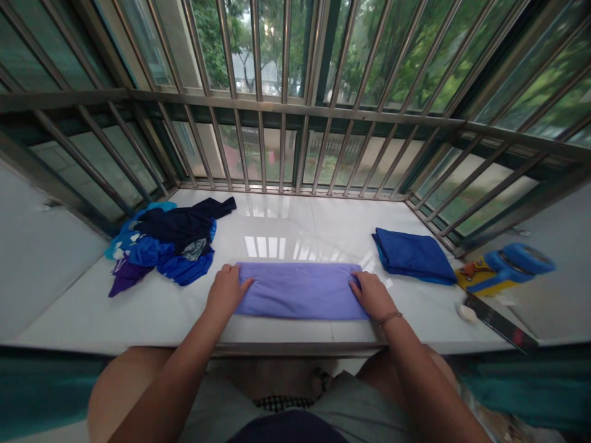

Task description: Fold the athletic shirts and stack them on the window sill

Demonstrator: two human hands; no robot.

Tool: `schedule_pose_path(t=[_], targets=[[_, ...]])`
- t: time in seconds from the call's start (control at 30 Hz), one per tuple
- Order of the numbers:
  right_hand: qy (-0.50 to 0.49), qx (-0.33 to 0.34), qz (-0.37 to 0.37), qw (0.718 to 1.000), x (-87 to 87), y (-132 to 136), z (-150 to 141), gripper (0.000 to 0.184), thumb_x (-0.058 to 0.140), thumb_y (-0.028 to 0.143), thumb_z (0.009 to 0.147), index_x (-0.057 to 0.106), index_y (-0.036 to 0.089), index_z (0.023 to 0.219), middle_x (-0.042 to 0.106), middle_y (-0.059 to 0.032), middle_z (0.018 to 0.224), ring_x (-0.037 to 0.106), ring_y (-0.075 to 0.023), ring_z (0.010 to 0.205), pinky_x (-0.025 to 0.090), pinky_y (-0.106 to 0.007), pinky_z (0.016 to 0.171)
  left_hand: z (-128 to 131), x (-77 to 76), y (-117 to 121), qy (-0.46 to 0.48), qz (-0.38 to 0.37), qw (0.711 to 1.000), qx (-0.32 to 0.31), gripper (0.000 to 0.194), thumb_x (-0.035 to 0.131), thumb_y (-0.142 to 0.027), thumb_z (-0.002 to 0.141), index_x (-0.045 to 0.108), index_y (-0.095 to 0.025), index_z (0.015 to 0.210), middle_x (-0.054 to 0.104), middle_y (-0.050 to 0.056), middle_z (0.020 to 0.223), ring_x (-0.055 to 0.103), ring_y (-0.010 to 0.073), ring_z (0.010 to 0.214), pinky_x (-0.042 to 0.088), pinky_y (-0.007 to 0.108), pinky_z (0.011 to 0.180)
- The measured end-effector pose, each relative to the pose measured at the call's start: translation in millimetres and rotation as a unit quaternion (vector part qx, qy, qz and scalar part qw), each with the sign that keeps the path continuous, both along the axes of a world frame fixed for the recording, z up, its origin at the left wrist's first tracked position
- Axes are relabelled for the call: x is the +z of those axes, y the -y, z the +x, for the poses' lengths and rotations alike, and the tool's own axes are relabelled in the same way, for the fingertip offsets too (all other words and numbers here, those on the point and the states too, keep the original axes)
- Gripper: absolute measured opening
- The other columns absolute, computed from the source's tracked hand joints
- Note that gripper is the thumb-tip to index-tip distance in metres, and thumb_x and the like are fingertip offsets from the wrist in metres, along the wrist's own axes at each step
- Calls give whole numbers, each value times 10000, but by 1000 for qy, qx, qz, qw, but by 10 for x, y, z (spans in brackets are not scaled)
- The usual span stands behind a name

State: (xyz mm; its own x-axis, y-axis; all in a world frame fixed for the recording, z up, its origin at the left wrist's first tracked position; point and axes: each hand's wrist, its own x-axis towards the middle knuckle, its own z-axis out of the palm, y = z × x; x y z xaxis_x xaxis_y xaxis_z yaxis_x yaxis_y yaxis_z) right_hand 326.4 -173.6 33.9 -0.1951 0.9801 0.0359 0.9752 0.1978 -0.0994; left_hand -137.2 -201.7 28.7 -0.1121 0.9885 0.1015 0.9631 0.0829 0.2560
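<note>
A purple cloth (300, 290) lies folded into a long strip near the front edge of the white window ledge (286, 227). My left hand (226, 289) rests on its left end, fingers curled over the edge. At the cloth's right end sits my right hand (372, 294), fingers pinching the fabric there. A bracelet circles the right wrist.
A heap of blue, navy and purple clothes (168, 243) lies at the back left. A folded blue garment (413, 255) sits to the right. Further right are a blue and yellow tool (505, 267) and a dark flat bar (501, 321). Metal window bars (286, 111) close the far side.
</note>
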Motion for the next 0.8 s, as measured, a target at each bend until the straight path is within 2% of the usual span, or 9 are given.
schedule_pose_path(t=[0.07,0.13,0.23,0.33,0.43,0.5,0.57,0.67,0.8], targets=[[-13,13,3,1000,35,6,61,269,575,352,1059,712,171,1204,755,-150,1173,675,-312,1114,509,-413,1044,-25,-35,73,5,1,998,56,542,614,-598,982,705,-126,1232,704,215,1176,695,378,1119,563,468,1014],[-35,24,24,999,73,26,113,217,590,356,1042,714,190,1108,755,-139,1113,670,-309,1072,507,-417,1025,-58,-54,129,33,2,997,74,468,622,-582,974,717,-160,1150,717,183,1106,707,363,1063,569,459,985],[-106,25,48,993,96,83,160,211,586,395,1031,696,216,1047,755,-132,1081,671,-304,1043,517,-420,1000,-96,-54,163,92,12,994,55,287,633,-486,952,712,-214,1000,726,124,1026,714,324,1000,571,431,951],[-184,-5,29,982,60,158,181,290,568,481,1030,683,228,1111,762,-117,1084,692,-285,975,548,-410,946,-111,-45,154,129,28,991,33,205,603,-420,948,685,-242,888,723,93,986,712,295,966,567,408,929],[-219,-31,26,975,-16,203,198,329,594,502,997,677,231,1164,756,-109,1103,695,-273,938,566,-413,925,-104,-55,105,141,42,989,33,246,621,-446,941,702,-224,1010,738,107,1048,711,304,1010,560,419,962],[-225,-39,49,972,-76,201,214,353,634,473,957,674,221,1201,741,-131,1181,694,-283,995,567,-432,960,-87,-64,48,137,47,989,41,383,666,-493,918,697,-200,1163,744,127,1119,707,318,1064,550,430,999],[-226,-63,70,970,-131,179,232,395,661,452,930,670,204,1238,730,-153,1214,696,-289,1024,567,-447,980,-64,-58,-19,121,36,991,38,421,689,-515,905,697,-200,1183,748,128,1118,703,323,1072,541,424,995],[-228,-128,54,964,-182,135,252,393,672,447,923,682,199,1227,755,-124,1084,714,-262,911,583,-419,908,-29,-12,-88,100,3,995,29,249,654,-478,925,692,-233,948,745,93,961,707,307,977,524,389,893],[-247,-162,27,955,-179,121,264,335,653,420,906,712,221,1169,771,-78,998,720,-231,816,580,-376,828,-23,69,-38,122,8,991,46,262,582,-472,959,628,-254,822,712,49,822,693,271,852,471,347,769]])
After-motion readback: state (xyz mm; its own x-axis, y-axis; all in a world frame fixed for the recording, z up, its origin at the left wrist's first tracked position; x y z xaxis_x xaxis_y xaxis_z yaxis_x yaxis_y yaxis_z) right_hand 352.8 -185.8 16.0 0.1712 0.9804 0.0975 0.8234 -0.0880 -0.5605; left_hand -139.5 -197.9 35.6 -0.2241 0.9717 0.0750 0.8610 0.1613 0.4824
